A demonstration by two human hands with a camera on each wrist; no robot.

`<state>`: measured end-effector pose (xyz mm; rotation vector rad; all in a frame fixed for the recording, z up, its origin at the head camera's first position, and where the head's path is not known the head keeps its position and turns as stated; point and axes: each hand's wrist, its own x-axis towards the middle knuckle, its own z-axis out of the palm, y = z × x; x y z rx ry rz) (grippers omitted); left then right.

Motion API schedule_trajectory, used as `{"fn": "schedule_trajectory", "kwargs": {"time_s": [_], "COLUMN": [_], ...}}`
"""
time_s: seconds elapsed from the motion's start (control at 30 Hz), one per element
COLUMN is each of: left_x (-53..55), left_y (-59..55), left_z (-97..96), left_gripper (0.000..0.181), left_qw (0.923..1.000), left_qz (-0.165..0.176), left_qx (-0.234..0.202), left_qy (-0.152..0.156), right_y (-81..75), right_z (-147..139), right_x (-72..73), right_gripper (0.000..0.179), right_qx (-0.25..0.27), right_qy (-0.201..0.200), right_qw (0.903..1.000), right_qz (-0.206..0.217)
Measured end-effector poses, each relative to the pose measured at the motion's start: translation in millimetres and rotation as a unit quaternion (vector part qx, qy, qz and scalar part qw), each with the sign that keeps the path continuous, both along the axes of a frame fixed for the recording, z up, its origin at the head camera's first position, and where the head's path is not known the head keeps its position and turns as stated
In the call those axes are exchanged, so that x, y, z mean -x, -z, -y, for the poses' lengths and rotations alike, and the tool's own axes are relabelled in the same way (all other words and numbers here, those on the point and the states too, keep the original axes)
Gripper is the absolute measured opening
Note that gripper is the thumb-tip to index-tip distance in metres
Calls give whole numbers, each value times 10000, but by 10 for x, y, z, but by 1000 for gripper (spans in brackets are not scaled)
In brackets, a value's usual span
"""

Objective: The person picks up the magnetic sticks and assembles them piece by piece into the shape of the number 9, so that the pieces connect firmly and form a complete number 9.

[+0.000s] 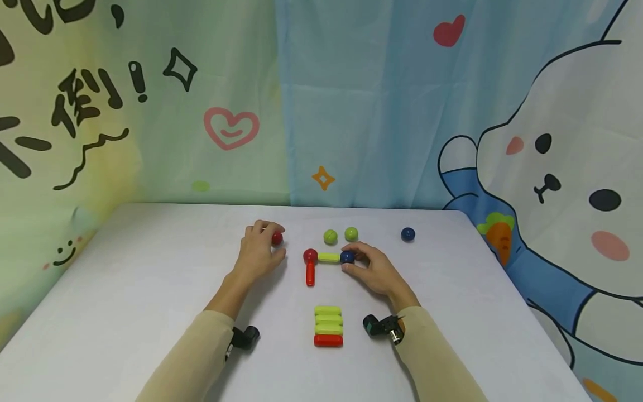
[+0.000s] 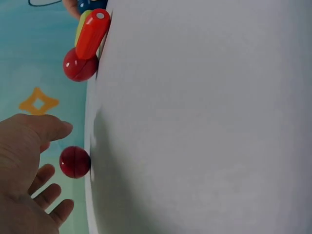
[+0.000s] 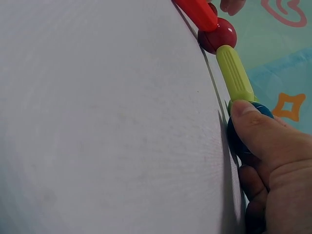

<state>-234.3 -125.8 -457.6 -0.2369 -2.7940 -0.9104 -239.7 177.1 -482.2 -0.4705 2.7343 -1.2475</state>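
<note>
My left hand (image 1: 257, 251) reaches around a loose red ball (image 1: 277, 239) on the white table. In the left wrist view its thumb and fingers are spread, with gaps around that ball (image 2: 75, 162). A second red ball (image 1: 310, 255) has a red rod (image 1: 310, 274) pointing toward me and a yellow-green rod (image 1: 329, 257) running right to a dark blue ball (image 1: 347, 257), forming a corner. My right hand (image 1: 374, 271) pinches this blue ball, the thumb lying where rod and ball meet in the right wrist view.
Two green balls (image 1: 330, 237) sit behind the joined pieces, and another dark blue ball (image 1: 408, 234) lies farther right. Closer to me, several yellow-green rods (image 1: 329, 320) lie side by side with a red rod (image 1: 329, 340). A printed curtain (image 1: 336, 111) hangs behind the table (image 1: 150, 268).
</note>
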Motion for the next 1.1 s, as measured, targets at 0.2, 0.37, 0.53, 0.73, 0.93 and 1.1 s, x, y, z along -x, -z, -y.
{"fn": "schedule_trajectory", "kwargs": {"time_s": [0.2,0.37,0.53,0.73,0.93,1.1], "left_x": [58,32,73,152,180,176], "left_y": [62,83,105,163,185,188], "left_z": [30,105,88,14,27,23], "left_gripper": [51,61,62,61,56,51], "left_qw": [9984,9980,9984,9959,9956,9950], "left_qz": [342,500,464,842,819,863], "left_qx": [-430,-389,-324,-332,-376,-446], "left_qy": [88,-75,-16,-74,-250,-252], "right_y": [13,16,0,-14,-23,-40], "right_z": [-32,16,2,-60,-25,-9], "right_x": [8,22,20,8,20,10], "right_gripper": [39,40,41,40,41,42], "right_qx": [46,140,73,-34,-41,-332], "right_qy": [-47,-207,-52,-18,-141,-26], "right_qw": [9999,9997,9999,10000,9999,9994], "right_qz": [-93,19,140,23,-17,51]}}
